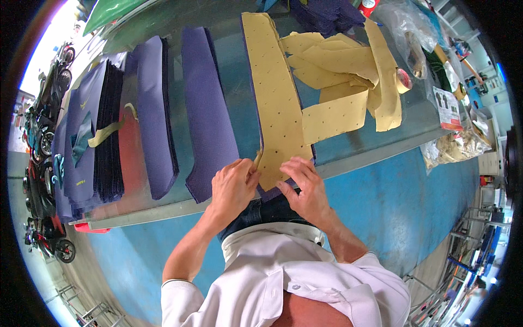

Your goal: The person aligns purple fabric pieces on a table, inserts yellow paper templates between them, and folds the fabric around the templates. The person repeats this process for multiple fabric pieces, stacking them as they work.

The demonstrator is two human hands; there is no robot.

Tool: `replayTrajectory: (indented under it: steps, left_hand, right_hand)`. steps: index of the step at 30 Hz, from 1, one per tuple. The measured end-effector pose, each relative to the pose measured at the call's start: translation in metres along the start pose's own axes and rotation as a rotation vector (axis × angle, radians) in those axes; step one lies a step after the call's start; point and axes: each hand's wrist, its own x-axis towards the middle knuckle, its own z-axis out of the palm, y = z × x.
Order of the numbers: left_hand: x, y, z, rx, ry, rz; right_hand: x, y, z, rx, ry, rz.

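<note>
A long sheet of yellow-brown paper (279,98), dotted with small holes, lies on a dark purple fabric stack that shows along its edges. At the near left edge of this sheet, my left hand (234,184) pinches a curled-up bit of the paper. Opposite it, my right hand (308,185) rests its bent fingertips on the sheet's near right part, thumb apart from the fingers. Left of the paper lie a stack of purple fabric pieces (207,109) and another smooth purple stack (152,114).
Crumpled brown paper pieces (340,65) and a tape roll (403,80) lie to the right. A thick dark-purple stack (87,136) with fabric scraps stands at the left. Plastic bags (457,147) sit at the right end. The table's metal edge (381,150) runs just before me.
</note>
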Motion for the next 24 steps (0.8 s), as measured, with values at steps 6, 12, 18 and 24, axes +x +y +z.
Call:
replayTrajectory:
  steps: [6, 12, 18, 24]
  left_hand:
    - [0.007, -0.008, -0.017, -0.598, -0.014, -0.121]
    - [0.005, -0.006, -0.049, -1.696, -0.142, -0.405]
    - [-0.028, 0.004, -0.048, -1.494, -0.509, -0.359]
    - [-0.052, 0.007, -0.022, -0.975, -0.647, -0.08]
  right_hand:
    - [0.009, -0.002, -0.012, -0.015, 0.228, 0.006]
    - [0.029, -0.019, -0.02, 0.619, 0.239, 0.527]
    - [0.078, 0.015, -0.02, 1.284, -0.015, 0.773]
    - [0.124, 0.031, -0.066, 0.473, -0.183, 0.374]
